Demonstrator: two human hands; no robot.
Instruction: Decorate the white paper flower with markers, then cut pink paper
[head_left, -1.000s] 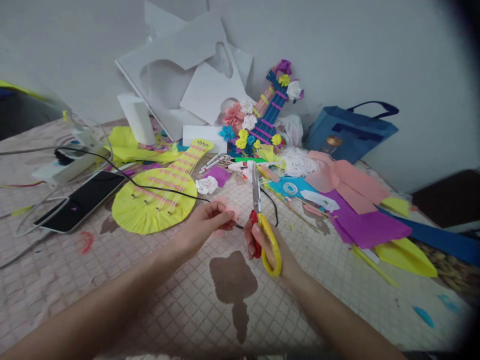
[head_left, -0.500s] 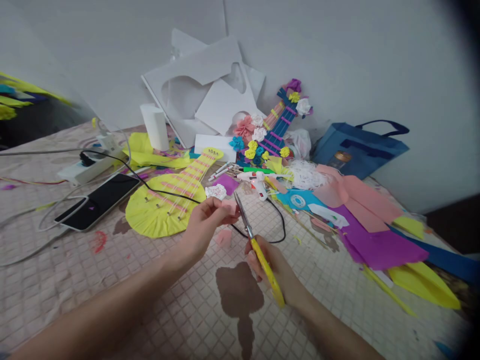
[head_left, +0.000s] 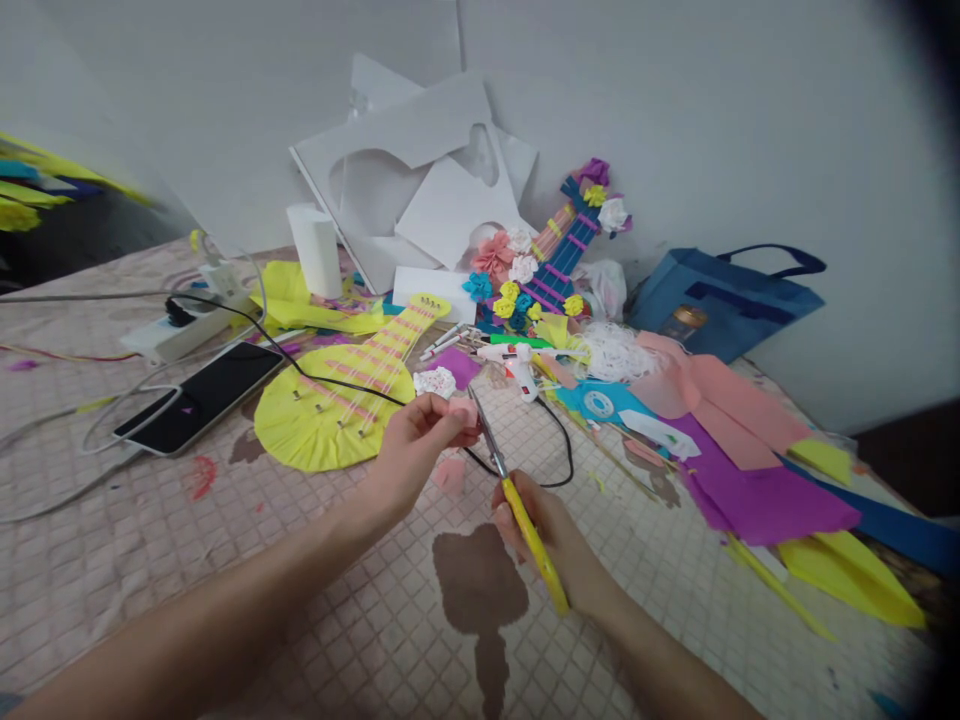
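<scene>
My left hand (head_left: 420, 440) pinches a small piece of pink crepe paper (head_left: 463, 410) between thumb and fingers. Yellow-handled scissors (head_left: 534, 545) are in my right hand (head_left: 551, 525), their blades pointing up and away beside the paper's right edge. Whether the blades touch the paper, I cannot tell. Another pink scrap (head_left: 450, 476) lies on the table just below my left fingers. To the left rests a yellow crepe-covered guitar shape (head_left: 322, 420) with pink bands and white strings. A crumpled white paper flower (head_left: 433, 382) sits behind my left hand.
A white glue gun (head_left: 519, 368) lies behind the scissors, its black cord looping nearby. Paper sheets, including a purple one (head_left: 750, 490), spread to the right. A phone (head_left: 202, 395) and power strip (head_left: 180, 330) are left. A flower-decorated blue guitar (head_left: 562, 260) and blue bag (head_left: 727, 300) stand behind.
The view has shifted slightly, so the background sits a little further right. Both hands keep nearly the same pose, and the pink paper is turned slightly in my left fingers.
</scene>
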